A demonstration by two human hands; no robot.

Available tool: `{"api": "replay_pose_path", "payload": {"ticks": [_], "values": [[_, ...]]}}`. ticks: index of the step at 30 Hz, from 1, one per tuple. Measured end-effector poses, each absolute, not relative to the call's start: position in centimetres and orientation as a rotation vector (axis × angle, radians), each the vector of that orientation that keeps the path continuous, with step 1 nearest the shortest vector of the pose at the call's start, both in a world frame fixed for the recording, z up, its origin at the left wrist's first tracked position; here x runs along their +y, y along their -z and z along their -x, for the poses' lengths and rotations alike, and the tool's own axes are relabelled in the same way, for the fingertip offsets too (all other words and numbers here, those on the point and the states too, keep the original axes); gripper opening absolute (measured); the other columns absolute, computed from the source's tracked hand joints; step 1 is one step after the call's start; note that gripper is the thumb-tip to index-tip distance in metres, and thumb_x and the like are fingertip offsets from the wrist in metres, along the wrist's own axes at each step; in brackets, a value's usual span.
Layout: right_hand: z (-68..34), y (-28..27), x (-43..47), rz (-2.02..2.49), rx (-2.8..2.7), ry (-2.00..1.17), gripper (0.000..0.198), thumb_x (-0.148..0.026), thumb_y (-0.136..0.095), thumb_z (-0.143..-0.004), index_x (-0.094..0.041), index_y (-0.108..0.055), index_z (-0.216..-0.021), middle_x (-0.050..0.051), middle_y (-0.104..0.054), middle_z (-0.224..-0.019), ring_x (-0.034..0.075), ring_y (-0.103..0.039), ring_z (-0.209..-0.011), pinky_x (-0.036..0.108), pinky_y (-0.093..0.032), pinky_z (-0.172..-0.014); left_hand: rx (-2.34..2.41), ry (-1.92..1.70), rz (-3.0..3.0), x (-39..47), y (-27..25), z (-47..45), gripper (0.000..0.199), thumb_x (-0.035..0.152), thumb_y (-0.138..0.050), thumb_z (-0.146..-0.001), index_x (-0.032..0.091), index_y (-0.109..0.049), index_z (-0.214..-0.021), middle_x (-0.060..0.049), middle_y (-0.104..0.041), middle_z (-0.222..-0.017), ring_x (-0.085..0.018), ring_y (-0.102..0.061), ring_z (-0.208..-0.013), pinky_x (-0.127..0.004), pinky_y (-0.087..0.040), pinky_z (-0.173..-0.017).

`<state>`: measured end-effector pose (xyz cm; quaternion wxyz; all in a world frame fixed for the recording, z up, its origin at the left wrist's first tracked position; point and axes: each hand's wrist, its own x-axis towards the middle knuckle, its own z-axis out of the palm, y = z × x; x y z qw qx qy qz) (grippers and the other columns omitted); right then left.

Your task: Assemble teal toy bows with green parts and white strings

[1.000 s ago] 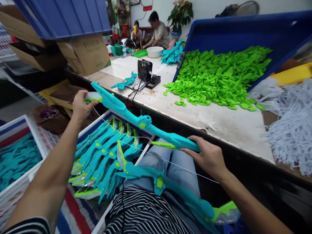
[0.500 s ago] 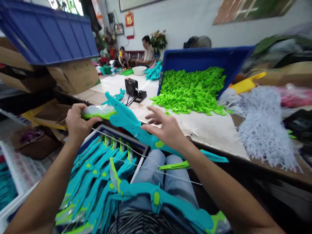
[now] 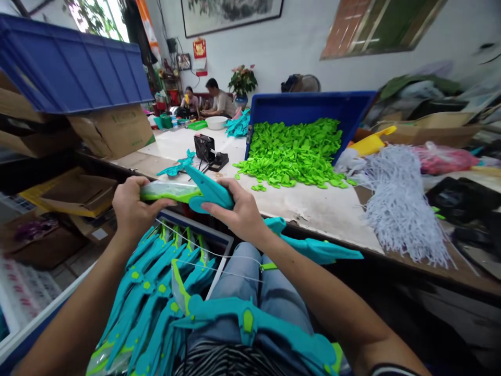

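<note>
My left hand [image 3: 131, 206] is closed around the green, clear-covered end of a teal plastic toy bow [image 3: 209, 190]. My right hand [image 3: 242, 209] grips its teal part, thumb in front and fingers behind; my forearm hides some of the rest, whose far limb [image 3: 324, 248] shows to the right. A thin white string [image 3: 230, 256] runs from near my left hand across to my lap. Another teal bow [image 3: 223, 310] with green ends lies across my thighs. Several similar bows [image 3: 156, 284] lie side by side in a pale-rimmed crate [image 3: 223, 235] at lower left.
On the table [image 3: 313, 209], a tipped blue bin [image 3: 313, 102] spills green pieces [image 3: 293, 151]. A small black fan-like device [image 3: 204, 148] stands nearby. White strings [image 3: 405, 203] hang over the right edge. Cardboard boxes [image 3: 113, 130] carry a blue crate [image 3: 78, 68] at left. Two people sit far back.
My right hand has moved left from beside the bow and closed on its teal part. The view has shifted slightly; my left hand still holds the green end.
</note>
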<state>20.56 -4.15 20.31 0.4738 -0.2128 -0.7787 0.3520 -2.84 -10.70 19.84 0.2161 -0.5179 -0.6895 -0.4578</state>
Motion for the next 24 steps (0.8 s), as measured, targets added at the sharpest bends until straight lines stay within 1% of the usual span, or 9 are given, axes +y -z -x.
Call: {"api": "replay_pose_path", "payload": {"ticks": [3,7,9,12,15,18,20,22,24], "values": [[-20.3,-20.6,-4.2,0.525,-1.881,-0.786,0.038,-0.047,-0.064,-0.078,-0.023,-0.055,-0.105,0.001,-0.060,-0.091,0.018,-0.057,-0.085,0.033,-0.049,-0.075,-1.929,1.458,1.414,-10.8,-19.5,1.2,0.048,0.051,-0.077,-0.056,0.022,-0.050,-0.083,-0.001,-0.053,-0.076,-0.023,-0.055,-0.076,-0.035,-0.044,-0.071],[-18.2,-21.0,-3.6,0.609,-1.758,-0.751,0.041,-0.053,-0.051,-0.087,-0.026,-0.046,-0.118,0.002,-0.059,-0.096,0.017,-0.057,-0.084,0.032,-0.052,-0.071,-2.047,2.022,1.607,-10.2,-17.0,-4.1,0.039,0.059,-0.057,-0.077,0.023,-0.052,-0.091,-0.003,-0.059,-0.081,-0.021,-0.060,-0.081,-0.032,-0.049,-0.069],[-17.2,-21.3,-3.0,0.630,-1.717,-0.712,0.045,-0.057,-0.046,-0.089,-0.028,-0.041,-0.123,0.002,-0.058,-0.099,0.017,-0.058,-0.084,0.031,-0.053,-0.068,-2.080,2.259,1.772,-10.4,-15.8,-6.9,0.046,0.063,-0.054,-0.079,0.024,-0.055,-0.102,-0.007,-0.064,-0.101,-0.022,-0.061,-0.100,-0.033,-0.050,-0.080],[-17.0,-21.8,-1.8,0.649,-1.658,-0.587,0.047,-0.061,-0.042,-0.089,-0.029,-0.040,-0.124,0.003,-0.057,-0.099,0.017,-0.059,-0.086,0.032,-0.054,-0.069,-2.059,2.406,1.792,-12.2,-14.5,-9.2,0.058,0.063,-0.065,-0.071,0.026,-0.058,-0.115,-0.006,-0.056,-0.130,-0.025,-0.047,-0.127,-0.034,-0.042,-0.101],[-18.5,-23.0,-0.5,0.696,-1.600,-0.416,0.050,-0.063,-0.034,-0.091,-0.029,-0.035,-0.128,0.003,-0.056,-0.099,0.018,-0.059,-0.088,0.033,-0.053,-0.070,-2.258,2.533,1.668,-15.3,-11.8,-10.5,0.050,0.064,-0.062,-0.073,0.025,-0.066,-0.104,-0.007,-0.062,-0.121,-0.028,-0.052,-0.121,-0.039,-0.042,-0.102],[-20.1,-24.6,0.5,0.841,-1.468,-0.344,0.044,-0.056,-0.016,-0.097,-0.028,-0.026,-0.130,0.004,-0.056,-0.099,0.015,-0.056,-0.087,0.030,-0.053,-0.072,-2.982,2.859,1.302,-17.1,-7.0,-12.2,0.051,0.066,-0.059,-0.074,0.019,-0.068,-0.090,-0.013,-0.069,-0.096,-0.031,-0.064,-0.101,-0.042,-0.052,-0.083],[-20.5,-25.0,0.7,0.897,-1.375,-0.339,0.040,-0.048,-0.006,-0.099,-0.026,-0.025,-0.127,0.006,-0.057,-0.099,0.014,-0.055,-0.088,0.029,-0.052,-0.076,-3.241,3.147,0.602,-16.5,-4.3,-13.2,0.046,0.060,-0.065,-0.074,0.019,-0.064,-0.096,-0.014,-0.066,-0.105,-0.029,-0.062,-0.105,-0.039,-0.053,-0.082],[-20.4,-24.4,0.5,0.862,-1.338,-0.342,0.039,-0.045,-0.005,-0.099,-0.023,-0.025,-0.125,0.008,-0.057,-0.101,0.015,-0.054,-0.094,0.032,-0.052,-0.079,-2.975,3.478,0.089,-14.9,-3.4,-13.4,0.040,0.053,-0.068,-0.075,0.021,-0.060,-0.098,-0.012,-0.063,-0.113,-0.025,-0.060,-0.110,-0.035,-0.051,-0.085],[-20.0,-22.9,0.0,0.806,-1.384,-0.376,0.041,-0.049,-0.011,-0.099,-0.024,-0.025,-0.127,0.009,-0.058,-0.106,0.018,-0.054,-0.102,0.037,-0.051,-0.083,-2.496,3.738,0.073,-13.1,-4.4,-12.8,0.036,0.048,-0.071,-0.074,0.023,-0.059,-0.098,-0.009,-0.064,-0.111,-0.021,-0.061,-0.108,-0.033,-0.049,-0.087]]}}
